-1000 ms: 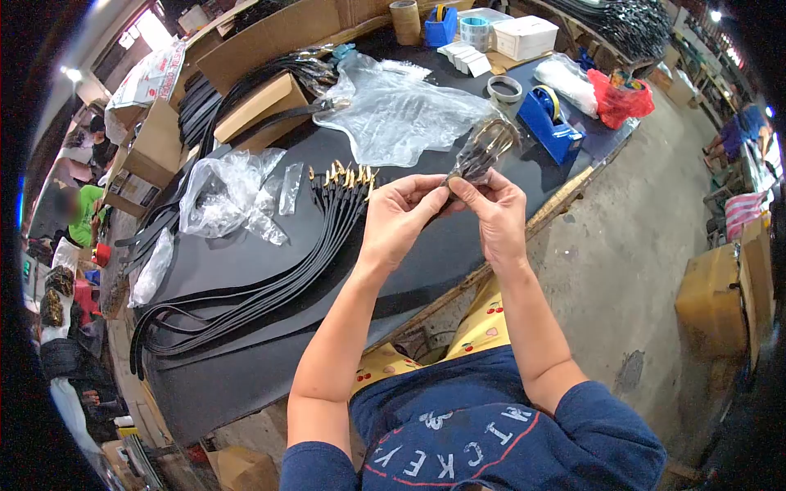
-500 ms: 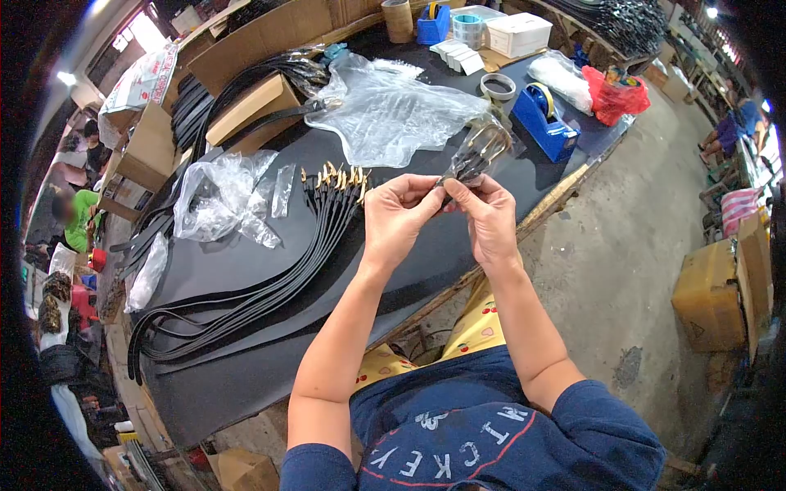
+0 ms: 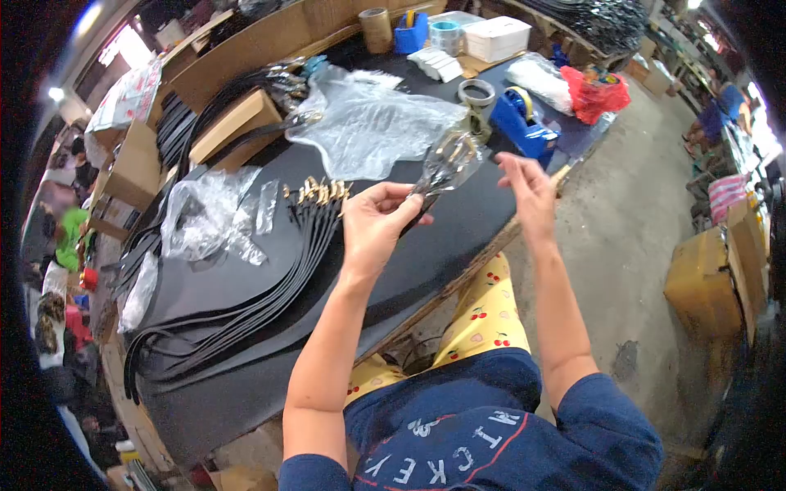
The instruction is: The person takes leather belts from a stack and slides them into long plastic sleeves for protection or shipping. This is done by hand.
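Note:
My left hand (image 3: 378, 233) pinches the neck of a clear plastic-wrapped bundle of belt buckles (image 3: 454, 155), with dark strap beneath the fingers. The wrapped end points up and to the right, above the black table. To its right, my right hand (image 3: 528, 192) is raised, apart from the bundle, its fingers loosely bent and slightly blurred; nothing shows in them. Close beyond it stands a blue tape dispenser (image 3: 528, 127) with a tape roll. Left of my left hand lies a row of black belts (image 3: 307, 245) with gold-coloured buckle ends.
Clear plastic sheeting (image 3: 368, 123) and a crumpled plastic bag (image 3: 205, 213) lie on the black tabletop (image 3: 246, 409). A tape roll (image 3: 476, 92), a white box (image 3: 497, 38) and a red bag (image 3: 595, 94) sit toward the back. Cardboard boxes (image 3: 704, 282) stand on the floor at right.
My right hand has let go of the wrapped bundle and moved right, toward the tape dispenser. My left hand still holds the bundle, now slightly lower and further left in view.

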A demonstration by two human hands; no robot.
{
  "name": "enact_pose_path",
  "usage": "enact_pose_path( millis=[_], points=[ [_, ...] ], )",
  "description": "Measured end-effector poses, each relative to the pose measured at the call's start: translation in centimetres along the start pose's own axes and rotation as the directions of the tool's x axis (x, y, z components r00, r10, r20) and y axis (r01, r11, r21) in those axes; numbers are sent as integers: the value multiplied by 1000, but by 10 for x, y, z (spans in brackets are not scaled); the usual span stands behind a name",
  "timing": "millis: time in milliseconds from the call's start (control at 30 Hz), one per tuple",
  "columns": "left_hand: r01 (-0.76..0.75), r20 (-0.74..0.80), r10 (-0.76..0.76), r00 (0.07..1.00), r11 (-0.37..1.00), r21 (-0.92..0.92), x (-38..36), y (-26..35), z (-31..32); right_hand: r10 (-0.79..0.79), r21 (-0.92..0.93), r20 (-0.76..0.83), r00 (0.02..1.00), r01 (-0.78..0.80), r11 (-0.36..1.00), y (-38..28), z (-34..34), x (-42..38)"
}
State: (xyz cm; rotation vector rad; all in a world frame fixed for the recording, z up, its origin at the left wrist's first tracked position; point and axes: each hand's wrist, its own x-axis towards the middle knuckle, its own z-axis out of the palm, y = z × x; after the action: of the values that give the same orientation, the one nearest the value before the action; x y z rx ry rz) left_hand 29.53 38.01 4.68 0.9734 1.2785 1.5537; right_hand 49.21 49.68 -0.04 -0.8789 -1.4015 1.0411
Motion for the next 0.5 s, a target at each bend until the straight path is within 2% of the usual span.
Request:
enact_pose_path(
  millis=[33, 67, 100, 167, 233, 267, 367, 400, 467, 500],
  points=[
    [2, -6, -2, 1000, 1000, 20, 0, 0, 0, -71, -166, -81, 994, 57, 984, 1, -20, 17],
    [-8, 8, 8, 1000, 1000, 12, 0, 0, 1, -125, -184, -155, 980, 96, 978, 20, -44, 42],
    [-18, 17, 18, 1000, 1000, 4, 0, 0, 1, -242, -331, -249, 938, 152, 931, 28, -65, 64],
    [-30, 30, 31, 999, 999, -19, -3, 1, 2, -322, -559, -300, 898, 109, 822, 34, -99, 99],
    [-25, 28, 25, 999, 1000, 6, -5, 4, 3, -230, -590, -61, 971, 151, 793, 88, -144, 147],
    [-26, 29, 26, 999, 1000, 1, -5, 4, 3, 63, -462, 2, 998, -55, 885, 62, -135, 141],
    [-20, 22, 20, 1000, 1000, 9, -7, 5, 5, 416, -465, 123, 901, -318, 826, 45, -132, 152],
    [-9, 11, 9, 1000, 1000, 24, -8, 5, 6, 415, -466, 121, 902, -318, 826, 43, -135, 157],
    [-11, 22, 10, 1000, 1000, 23, -8, 6, 6, 562, -426, 231, 794, -437, 792, 40, -139, 164],
    [-13, 32, 13, 999, 1000, 24, -8, 6, 6, 562, -424, 230, 794, -438, 792, 37, -140, 164]
  ],
)
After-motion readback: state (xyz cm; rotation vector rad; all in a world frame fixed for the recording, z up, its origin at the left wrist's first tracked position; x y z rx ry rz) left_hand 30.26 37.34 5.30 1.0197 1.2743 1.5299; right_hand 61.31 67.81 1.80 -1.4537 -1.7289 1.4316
